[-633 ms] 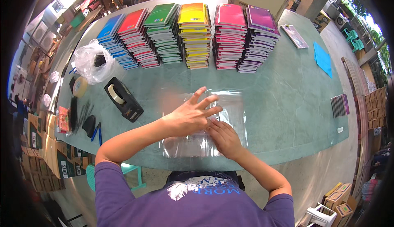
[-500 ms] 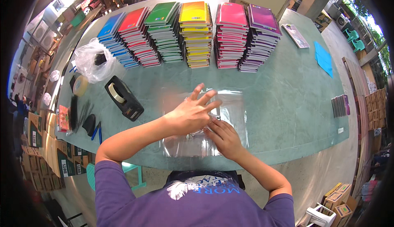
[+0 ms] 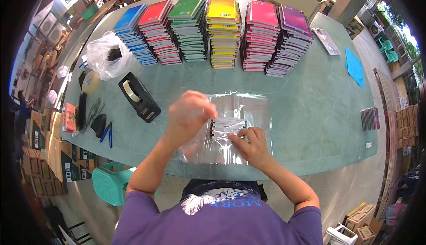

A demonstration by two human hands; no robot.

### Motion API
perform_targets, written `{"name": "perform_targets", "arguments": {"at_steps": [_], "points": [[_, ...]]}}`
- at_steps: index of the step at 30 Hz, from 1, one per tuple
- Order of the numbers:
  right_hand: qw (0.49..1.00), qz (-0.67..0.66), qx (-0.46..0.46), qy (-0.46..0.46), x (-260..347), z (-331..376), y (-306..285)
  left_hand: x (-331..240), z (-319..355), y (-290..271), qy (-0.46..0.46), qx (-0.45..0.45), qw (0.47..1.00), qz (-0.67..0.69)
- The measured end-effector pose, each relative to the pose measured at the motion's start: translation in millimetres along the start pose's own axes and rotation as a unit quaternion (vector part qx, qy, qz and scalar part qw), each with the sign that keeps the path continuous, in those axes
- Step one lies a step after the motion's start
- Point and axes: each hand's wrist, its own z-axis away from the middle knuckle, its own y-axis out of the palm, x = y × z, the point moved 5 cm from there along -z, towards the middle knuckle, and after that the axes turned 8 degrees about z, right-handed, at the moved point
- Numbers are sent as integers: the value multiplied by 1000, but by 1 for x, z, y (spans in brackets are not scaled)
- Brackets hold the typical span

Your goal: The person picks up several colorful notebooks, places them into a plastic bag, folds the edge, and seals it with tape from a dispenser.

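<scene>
A small stack of spiral-bound notebooks, white page edges up and black coils at its left, lies on a clear plastic sheet before me. Part of the film seems to cover it. My right hand grips the stack's near right side, thumb on top and fingers curled. Raised over the left part of the sheet, my left hand is smeared by motion. Its fingers look bent, and I cannot make out whether they hold anything. A black tape dispenser with a clear roll stands to its left.
Tall notebook stacks, including a yellow one, line the far side. Left are a plastic bag, a tape roll, loose black coils and blue-handled pliers. Right lie a blue sheet and a small notebook pile.
My left hand has lifted off the stack and moved left, its spread fingers now bent. My right hand has shifted slightly right, uncovering the small notebooks. The whole view has shifted a little.
</scene>
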Motion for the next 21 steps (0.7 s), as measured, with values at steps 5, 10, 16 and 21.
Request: {"name": "perform_targets", "arguments": {"at_steps": [5,10,16,21], "points": [[999,-37,-17,11,3,-10,-1,31,82,34,-2,44,976,-216],[995,-80,-11,59,0,-16,1,10,47,43,113,17,983,-142],[979,-133,-18,157,-1,-18,8,44,54,41,-139,51,988,-32],[870,-294,-72,389,-22,-15,18,83,57,39,-264,63,958,94]]}}
